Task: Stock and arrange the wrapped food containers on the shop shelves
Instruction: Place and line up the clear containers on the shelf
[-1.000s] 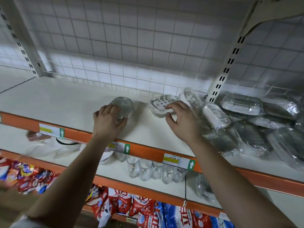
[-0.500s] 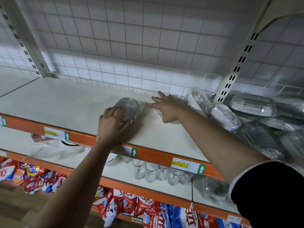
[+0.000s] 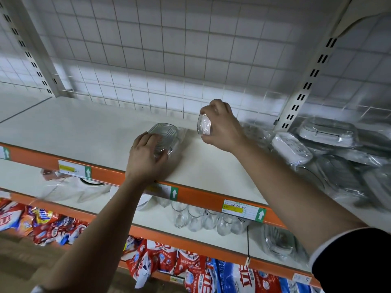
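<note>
A clear ribbed container in plastic wrap (image 3: 164, 135) lies on the white upper shelf (image 3: 84, 132). My left hand (image 3: 146, 157) rests on its near side with fingers curled over it. To its right, my right hand (image 3: 220, 127) grips a second wrapped container (image 3: 204, 124), tipped on edge and lifted a little above the shelf. A pile of several more wrapped containers (image 3: 330, 153) lies at the shelf's right end.
A slotted white upright (image 3: 306, 81) stands behind the pile, and a wire grid backs the shelf. The orange shelf edge (image 3: 201, 195) carries price labels. Below stand drinking glasses (image 3: 203, 216), white bowls and another wrapped container (image 3: 277, 242); bagged goods fill the lowest shelf.
My right hand reached back to the wrapped container by the pile, took hold of it and lifted it up on edge. My left hand stayed on the ribbed container.
</note>
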The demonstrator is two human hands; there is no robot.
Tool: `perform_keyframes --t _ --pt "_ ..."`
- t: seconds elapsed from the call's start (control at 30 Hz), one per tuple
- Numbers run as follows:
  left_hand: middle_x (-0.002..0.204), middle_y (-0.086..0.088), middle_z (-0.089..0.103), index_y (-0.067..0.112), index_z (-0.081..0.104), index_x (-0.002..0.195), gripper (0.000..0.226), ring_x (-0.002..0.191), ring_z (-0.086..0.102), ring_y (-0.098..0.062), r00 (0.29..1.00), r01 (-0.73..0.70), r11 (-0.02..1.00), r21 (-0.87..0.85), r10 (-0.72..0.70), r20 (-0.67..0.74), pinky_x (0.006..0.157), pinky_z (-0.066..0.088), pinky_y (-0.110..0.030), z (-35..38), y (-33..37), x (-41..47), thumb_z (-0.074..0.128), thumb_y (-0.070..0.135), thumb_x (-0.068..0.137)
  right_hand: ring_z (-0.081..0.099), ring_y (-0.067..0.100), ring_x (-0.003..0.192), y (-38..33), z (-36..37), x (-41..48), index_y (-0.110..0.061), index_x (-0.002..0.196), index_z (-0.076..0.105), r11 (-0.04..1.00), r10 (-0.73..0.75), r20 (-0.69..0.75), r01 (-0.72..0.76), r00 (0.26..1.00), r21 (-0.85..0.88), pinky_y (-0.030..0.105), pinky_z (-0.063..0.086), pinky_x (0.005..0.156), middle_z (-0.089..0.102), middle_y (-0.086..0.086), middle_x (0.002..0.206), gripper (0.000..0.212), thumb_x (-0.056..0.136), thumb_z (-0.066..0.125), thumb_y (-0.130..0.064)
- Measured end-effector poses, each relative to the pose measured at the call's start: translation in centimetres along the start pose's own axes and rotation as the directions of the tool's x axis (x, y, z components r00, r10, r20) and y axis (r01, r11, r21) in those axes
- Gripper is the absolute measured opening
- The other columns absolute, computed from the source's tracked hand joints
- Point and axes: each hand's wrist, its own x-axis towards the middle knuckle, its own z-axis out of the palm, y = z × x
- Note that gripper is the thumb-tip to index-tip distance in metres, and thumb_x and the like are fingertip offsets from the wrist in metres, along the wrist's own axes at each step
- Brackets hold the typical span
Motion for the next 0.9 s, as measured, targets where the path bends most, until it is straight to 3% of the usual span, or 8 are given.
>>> perform_keyframes --t 0.1,0.27,0.37,0.47,0.57,0.73,0.9 --pt "0.12 -0.014 0.063 0.004 0.065 0.117 0.047 0.122 0.048 -0.035 1.0 -0.011 1.0 -0.009 0.011 -0.002 0.104 0.039 -0.042 0.0 0.0 -0.1 0.058 0.031 0.079 0.041 0.031 0.107 -0.2 0.2 -1.3 -0.016 0.127 0.055 0.994 0.063 -0.126 -0.074 0.99 -0.086 0.043 0.049 0.082 0.044 0.01 0.124 0.065 0.068 0.079 -0.03" --pt "0.116 -0.016 0.064 0.001 0.064 0.114 0.041 0.122 0.049 -0.041 0.999 -0.051 0.999 0.009 0.051 0.003 0.114 0.031 -0.045 0.2 -0.3 0.1 0.063 0.027 0.082 0.046 0.033 0.109 -0.7 0.2 -3.6 -0.033 0.135 0.053 0.96 0.104 -0.151 -0.139 0.983 -0.243 0.043 0.042 0.09 0.042 0.007 0.137 0.065 0.075 0.066 -0.054" --pt "0.113 -0.016 0.065 0.0 0.064 0.111 0.045 0.115 0.055 -0.037 0.997 -0.076 0.997 0.026 0.076 0.009 0.117 0.026 -0.045 0.2 -0.3 0.3 0.059 0.033 0.081 0.056 0.033 0.099 -1.3 0.5 -4.9 -0.027 0.122 0.055 0.958 0.199 -0.058 -0.207 0.978 -0.201 0.039 0.046 0.083 0.049 0.008 0.122 0.057 0.077 0.061 -0.061" --pt "0.112 -0.014 0.064 0.001 0.064 0.109 0.05 0.108 0.056 -0.033 0.997 -0.079 0.996 0.031 0.078 0.01 0.116 0.027 -0.047 0.0 -0.1 0.2 0.052 0.04 0.081 0.052 0.034 0.112 -2.1 1.9 -6.5 -0.022 0.127 0.048 0.942 0.269 0.097 -0.241 0.958 -0.233 0.038 0.048 0.076 0.047 0.01 0.125 0.062 0.079 0.061 -0.059" --pt "0.113 -0.013 0.061 0.002 0.063 0.107 0.046 0.104 0.055 -0.035 0.998 -0.053 0.998 0.037 0.052 0.028 0.104 0.038 -0.044 -0.2 0.0 0.1 0.054 0.038 0.08 0.046 0.03 0.121 -2.5 2.5 -7.5 -0.016 0.132 0.043 0.945 0.31 0.103 -0.295 0.945 -0.143 0.043 0.052 0.08 0.041 0.007 0.133 0.071 0.08 0.064 -0.059" --pt "0.121 -0.011 0.056 0.006 0.062 0.111 0.036 0.104 0.052 -0.04 0.997 -0.018 0.994 0.111 0.009 0.08 0.093 0.036 -0.041 -0.4 0.4 0.0 0.069 0.028 0.084 0.052 0.028 0.11 -2.6 1.8 -8.6 -0.009 0.119 0.048 0.949 0.313 0.062 -0.308 0.948 -0.071 0.034 0.044 0.08 0.05 0.007 0.123 0.06 0.083 0.065 -0.055" --pt "0.114 -0.011 0.06 0.005 0.065 0.106 0.038 0.102 0.055 -0.037 0.997 -0.06 0.998 0.023 0.061 -0.042 0.091 0.032 -0.038 -1.6 2.2 -3.1 0.061 0.037 0.086 0.055 0.025 0.106 -3.4 -0.7 -11.9 -0.014 0.114 0.056 0.941 0.315 -0.085 -0.299 0.945 0.156 0.036 0.049 0.082 0.053 0.002 0.119 0.047 0.08 0.07 -0.043"
